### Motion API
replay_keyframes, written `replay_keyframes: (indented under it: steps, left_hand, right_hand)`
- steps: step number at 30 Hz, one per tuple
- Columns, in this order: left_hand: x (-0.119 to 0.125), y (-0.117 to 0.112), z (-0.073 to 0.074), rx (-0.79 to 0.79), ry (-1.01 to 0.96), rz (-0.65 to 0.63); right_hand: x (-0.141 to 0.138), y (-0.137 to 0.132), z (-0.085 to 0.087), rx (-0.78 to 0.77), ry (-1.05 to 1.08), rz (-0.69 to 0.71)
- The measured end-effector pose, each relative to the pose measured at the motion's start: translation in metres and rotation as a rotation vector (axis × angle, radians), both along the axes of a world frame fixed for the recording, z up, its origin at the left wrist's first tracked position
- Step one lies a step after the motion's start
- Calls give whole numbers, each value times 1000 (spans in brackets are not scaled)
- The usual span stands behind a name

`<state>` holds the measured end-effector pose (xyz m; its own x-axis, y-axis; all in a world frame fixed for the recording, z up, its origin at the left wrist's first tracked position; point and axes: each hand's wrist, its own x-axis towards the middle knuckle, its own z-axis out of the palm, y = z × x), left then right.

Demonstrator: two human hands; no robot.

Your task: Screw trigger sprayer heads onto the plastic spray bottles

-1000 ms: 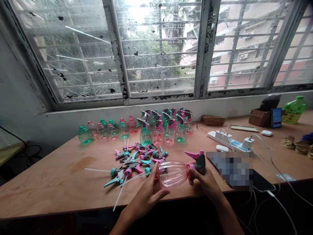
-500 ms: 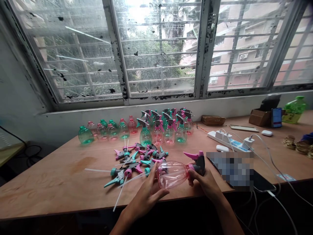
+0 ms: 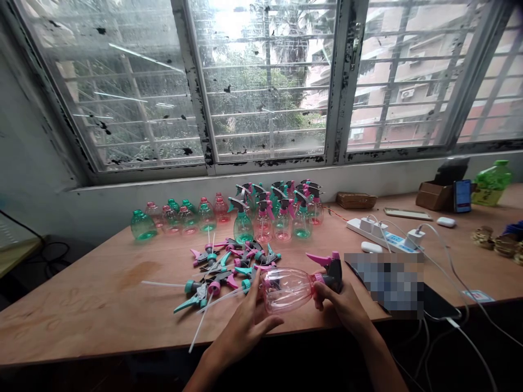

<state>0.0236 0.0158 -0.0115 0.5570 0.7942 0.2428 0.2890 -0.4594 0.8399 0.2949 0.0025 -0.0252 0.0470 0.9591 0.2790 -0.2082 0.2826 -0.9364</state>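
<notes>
Head view: both hands (image 3: 245,326) hold pink spray bottle (image 3: 288,289) sideways.

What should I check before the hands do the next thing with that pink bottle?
1. Left hand holds the pink bottle at its base end: ok.
2. Right hand grips the spray head at the bottle's neck: ok.
3. Spray head screwed fully tight: cannot tell.
4. Bottle lies sideways over the table, not past its edge: ok.
5. Loose spray heads clear of the bottle: cannot tell, they look very close.
6. Finished bottles at the back stand upright: ok.
</notes>
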Motion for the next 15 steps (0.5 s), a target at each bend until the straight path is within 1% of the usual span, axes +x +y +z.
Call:
replay_keyframes:
  steps: [8, 11, 15]
  left_hand:
    - [1, 1, 0, 34, 5, -2]
    - [3, -1, 0, 39, -2, 3]
    - [2, -2, 0, 7, -9, 1]
  right_hand:
    - [3, 1, -4, 21, -31, 12]
    - [2, 1, -3, 19, -32, 21]
    - [1, 0, 0, 12, -21, 27]
